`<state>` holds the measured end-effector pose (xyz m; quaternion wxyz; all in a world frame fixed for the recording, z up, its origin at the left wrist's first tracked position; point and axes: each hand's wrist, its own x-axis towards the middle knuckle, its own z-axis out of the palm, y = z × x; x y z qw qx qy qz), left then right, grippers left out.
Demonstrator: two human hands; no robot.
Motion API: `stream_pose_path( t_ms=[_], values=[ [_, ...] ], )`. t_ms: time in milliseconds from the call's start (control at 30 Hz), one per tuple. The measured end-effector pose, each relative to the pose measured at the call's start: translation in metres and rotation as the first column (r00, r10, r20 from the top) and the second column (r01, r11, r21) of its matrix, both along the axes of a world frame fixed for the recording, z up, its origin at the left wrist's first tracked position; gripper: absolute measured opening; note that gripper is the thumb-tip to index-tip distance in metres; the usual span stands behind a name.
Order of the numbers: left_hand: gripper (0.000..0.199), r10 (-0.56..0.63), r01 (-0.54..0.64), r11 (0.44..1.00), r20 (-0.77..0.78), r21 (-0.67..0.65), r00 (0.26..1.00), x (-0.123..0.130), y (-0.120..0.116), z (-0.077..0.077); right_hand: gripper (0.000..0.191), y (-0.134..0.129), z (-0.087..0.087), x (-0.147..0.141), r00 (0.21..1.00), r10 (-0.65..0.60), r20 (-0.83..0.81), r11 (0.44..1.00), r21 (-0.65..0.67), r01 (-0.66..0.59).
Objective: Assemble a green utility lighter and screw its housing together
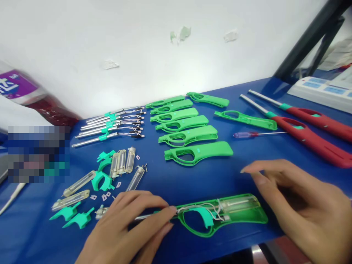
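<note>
My left hand (137,223) is closed around the front end of a green lighter shell half (239,216), with its thumb and fingers at the metal tube (143,217). In the shell lie a clear fuel tank (239,203), a teal trigger (205,216) and white wires (214,209). My right hand (297,205) hovers just right of the shell, with its fingers loosely bent, the thumb close under the index finger and nothing visible between them. My left fingers hide part of the tube and the shell's tip.
Several green shell halves (211,150) lie in a column behind. Metal tubes with wires (93,141), loose clear tanks (79,183) and teal triggers (103,181) lie at left. A screwdriver (246,135) and two red lighters (316,141) are at right. A bottle (35,95) stands far left.
</note>
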<state>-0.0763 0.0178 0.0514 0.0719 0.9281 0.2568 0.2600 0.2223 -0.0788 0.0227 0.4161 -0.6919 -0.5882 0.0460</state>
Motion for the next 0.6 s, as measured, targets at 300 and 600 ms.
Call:
stream_pose_path(
  t_ms=[300,600],
  values=[
    [0.030,-0.011,0.003,0.992,-0.059,-0.130,0.998,0.007,-0.004,0.002,0.015,0.006,-0.003,-0.002,0.996,0.062,0.066,0.998,0.009,-0.063],
    [0.019,0.047,-0.044,0.989,0.024,-0.142,0.999,0.019,-0.013,0.003,0.016,0.012,-0.010,-0.010,0.956,0.043,0.290,0.999,-0.011,-0.042]
  ],
)
